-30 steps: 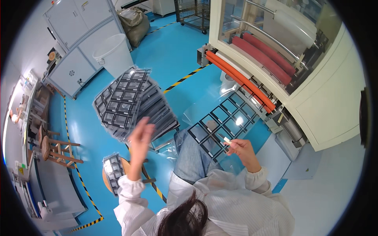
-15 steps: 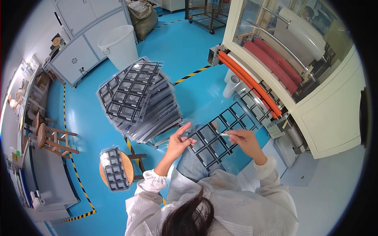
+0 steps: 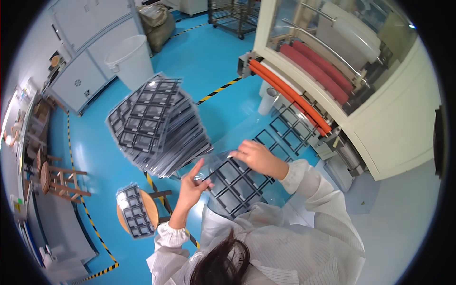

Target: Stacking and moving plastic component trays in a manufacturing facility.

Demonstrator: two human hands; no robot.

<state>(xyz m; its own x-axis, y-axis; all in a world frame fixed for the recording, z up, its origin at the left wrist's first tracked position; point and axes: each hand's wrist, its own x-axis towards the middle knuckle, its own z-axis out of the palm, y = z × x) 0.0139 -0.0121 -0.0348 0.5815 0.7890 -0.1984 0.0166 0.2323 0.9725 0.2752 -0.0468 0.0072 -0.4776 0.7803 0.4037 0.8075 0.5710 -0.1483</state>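
I have a clear sheet of black-framed rectangular panels (image 3: pixel 247 178) lying across my lap, running from my knees up toward the machine (image 3: pixel 361 95). My left hand (image 3: pixel 194 183) pinches its near left corner, thumb and fingers closed on the film edge with the forefinger pointing up; my right hand (image 3: pixel 256 156) is curled over the sheet's upper edge, fingers folded down on it, though I cannot tell how firmly they grip. Just left of my hands stands one tall, fanned stack of the same sheets (image 3: pixel 156 126), its corners splayed out of line. Lower left, one round wooden stool (image 3: pixel 142 213) carries a small pile of sheets (image 3: pixel 135 211), and a second wooden stool (image 3: pixel 57 178) stands well apart by the left wall. The floor (image 3: pixel 95 156) is glossy blue, marked with yellow-and-black striped tape (image 3: pixel 216 91). Ahead on the right, the cream-coloured machine has two orange rollers along its front lip and red rollers behind a glass hood. One white bin (image 3: pixel 133 59) stands beside grey cabinets (image 3: pixel 90 52), with a brown sack (image 3: pixel 159 21) further back.
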